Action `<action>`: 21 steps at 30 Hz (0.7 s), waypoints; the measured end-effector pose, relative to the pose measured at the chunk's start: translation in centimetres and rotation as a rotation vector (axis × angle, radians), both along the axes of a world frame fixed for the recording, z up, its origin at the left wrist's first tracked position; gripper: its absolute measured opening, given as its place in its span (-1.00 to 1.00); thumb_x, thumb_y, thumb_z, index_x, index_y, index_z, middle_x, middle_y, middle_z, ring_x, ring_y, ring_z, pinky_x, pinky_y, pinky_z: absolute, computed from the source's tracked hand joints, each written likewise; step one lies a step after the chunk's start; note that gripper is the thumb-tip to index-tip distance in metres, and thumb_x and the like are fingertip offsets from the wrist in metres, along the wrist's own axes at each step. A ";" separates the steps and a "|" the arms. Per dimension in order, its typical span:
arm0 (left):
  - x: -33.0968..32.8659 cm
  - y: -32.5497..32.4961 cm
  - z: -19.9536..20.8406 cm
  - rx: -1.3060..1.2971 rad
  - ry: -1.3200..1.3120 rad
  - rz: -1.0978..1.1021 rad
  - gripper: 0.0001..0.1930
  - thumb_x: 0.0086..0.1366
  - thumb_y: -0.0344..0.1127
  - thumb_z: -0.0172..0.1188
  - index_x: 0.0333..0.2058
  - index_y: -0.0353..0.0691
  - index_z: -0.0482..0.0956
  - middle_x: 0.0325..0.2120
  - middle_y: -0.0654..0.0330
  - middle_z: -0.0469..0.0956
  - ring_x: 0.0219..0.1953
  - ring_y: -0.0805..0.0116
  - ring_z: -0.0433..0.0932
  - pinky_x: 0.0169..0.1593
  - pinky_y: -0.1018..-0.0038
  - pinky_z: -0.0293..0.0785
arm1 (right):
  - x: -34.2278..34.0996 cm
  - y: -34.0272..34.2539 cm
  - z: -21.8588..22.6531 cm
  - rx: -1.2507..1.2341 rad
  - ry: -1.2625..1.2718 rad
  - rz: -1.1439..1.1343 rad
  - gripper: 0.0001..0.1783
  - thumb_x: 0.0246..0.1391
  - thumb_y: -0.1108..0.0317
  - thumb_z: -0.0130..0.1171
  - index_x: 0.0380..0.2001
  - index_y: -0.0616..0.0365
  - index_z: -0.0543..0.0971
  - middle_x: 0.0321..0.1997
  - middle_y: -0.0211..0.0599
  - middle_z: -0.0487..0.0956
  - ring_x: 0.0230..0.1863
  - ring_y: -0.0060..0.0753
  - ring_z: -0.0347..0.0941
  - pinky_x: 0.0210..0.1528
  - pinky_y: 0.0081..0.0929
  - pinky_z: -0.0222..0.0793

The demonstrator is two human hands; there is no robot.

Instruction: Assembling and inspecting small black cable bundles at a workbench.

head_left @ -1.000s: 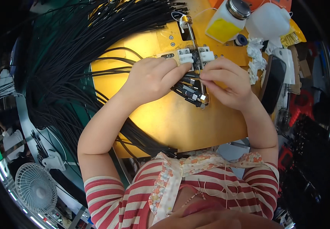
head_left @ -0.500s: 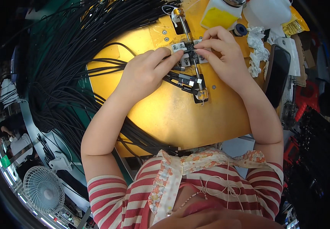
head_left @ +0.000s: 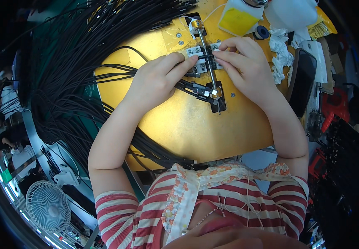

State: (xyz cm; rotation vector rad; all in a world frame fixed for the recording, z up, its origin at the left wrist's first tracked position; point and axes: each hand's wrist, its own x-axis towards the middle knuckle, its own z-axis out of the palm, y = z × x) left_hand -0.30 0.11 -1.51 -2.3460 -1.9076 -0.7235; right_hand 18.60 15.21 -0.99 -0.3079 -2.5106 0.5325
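Note:
My left hand point(head_left: 156, 81) is closed on a black cable plug point(head_left: 205, 57), thumb and forefinger at the left side of a small metal clamp block point(head_left: 194, 53). Several black cables run under that palm, and their plugs point(head_left: 202, 90) come out below it. From the other side, my right hand point(head_left: 246, 60) has its fingertips drawn together at the plug's right end; whatever lies between them is too small to make out. A thin metal rod point(head_left: 210, 68) crosses over the plug, between two brass-coloured end pieces.
The fixture sits on a yellow plate point(head_left: 179, 133). A thick bundle of black cables point(head_left: 63, 87) spreads along the left. At the upper right are a bottle with a yellow label point(head_left: 237, 18), a solder spool point(head_left: 262, 32), crumpled tissue point(head_left: 280, 54) and a dark phone point(head_left: 302, 81).
The rod's upper end has come down and its lower end has risen. My right hand has shifted slightly down and to the right; the left is almost still.

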 end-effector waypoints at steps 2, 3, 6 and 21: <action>0.1 0.0 0.2 -0.024 -0.032 0.025 -0.35 -0.14 -0.63 0.24 0.04 -0.09 0.55 -0.28 0.20 0.52 -0.33 0.27 0.56 -0.30 0.43 0.53 | 0.1 0.0 -0.1 0.018 0.007 0.001 -0.88 -0.05 0.45 0.25 -0.36 0.13 0.64 -0.28 -0.41 0.50 -0.24 -0.34 0.43 -0.17 -0.39 0.34; 0.1 0.0 0.2 -0.023 -0.032 0.025 -0.35 -0.14 -0.63 0.24 0.04 -0.09 0.55 -0.28 0.20 0.52 -0.33 0.27 0.56 -0.30 0.43 0.53 | 0.1 0.0 -0.1 0.034 0.013 0.002 -0.88 -0.05 0.45 0.25 -0.36 0.13 0.64 -0.27 -0.41 0.51 -0.24 -0.33 0.43 -0.18 -0.39 0.34; 0.0 -0.1 0.2 -0.044 -0.042 0.026 -0.34 -0.14 -0.64 0.24 0.05 -0.09 0.55 -0.28 0.19 0.52 -0.31 0.26 0.56 -0.29 0.42 0.53 | 0.1 -0.1 0.0 0.068 0.007 0.000 -0.87 -0.06 0.44 0.26 -0.36 0.13 0.64 -0.26 -0.40 0.51 -0.24 -0.32 0.43 -0.18 -0.38 0.34; -0.7 -0.3 0.7 -0.054 -0.049 0.004 -0.34 -0.16 -0.62 0.25 0.05 -0.11 0.55 -0.30 0.18 0.53 -0.32 0.26 0.56 -0.31 0.40 0.50 | 0.0 -0.6 0.2 -0.053 0.027 0.064 -0.88 -0.05 0.47 0.23 -0.37 0.19 0.62 -0.22 -0.34 0.55 -0.23 -0.30 0.48 -0.15 -0.38 0.37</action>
